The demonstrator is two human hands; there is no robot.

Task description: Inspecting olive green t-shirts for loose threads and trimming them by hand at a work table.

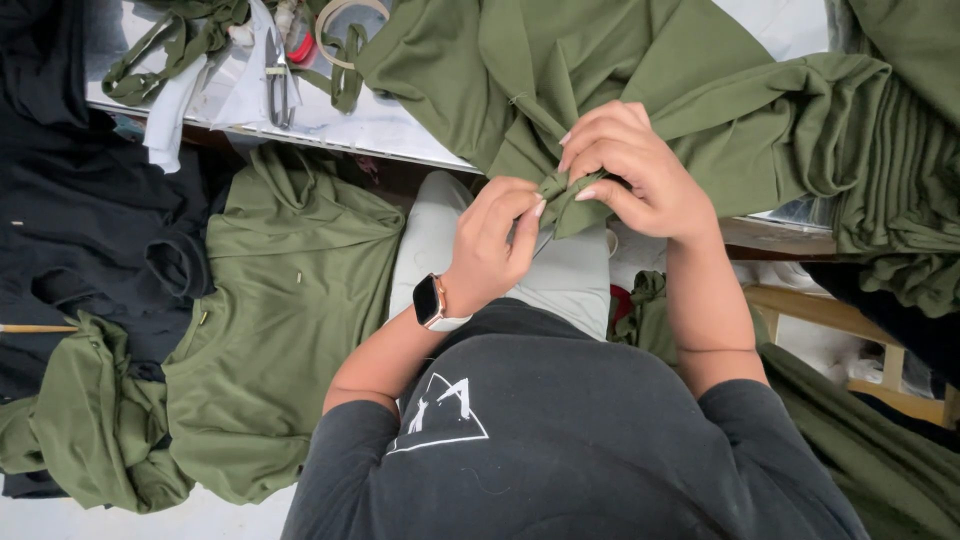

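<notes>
A narrow olive-green strip of knit fabric (556, 190), part of the large olive-green garment (620, 70) draped over the white counter (390, 125), is pinched between both hands just off the counter's near edge. The left hand (495, 240) is closed on the strip's lower end with thumb and forefinger, and the right hand (630, 165) is closed over its upper end from one o'clock, fingertips curled down onto the fold. The step in hand is judged to be the tying or knotting of a drawcord or tab (the exact form is hidden by the fingers). The next move would seem to call for a firm, even pull by both hands with the strip kept flat and untwisted.

At nine o'clock a second olive-green hooded top (285, 300) is spread over black garments (70, 200). At eleven o'clock a pair of steel scissors (279, 75) is laid on the counter, well apart from the hands. A dark smartwatch (430, 300) is worn on the left wrist.
</notes>
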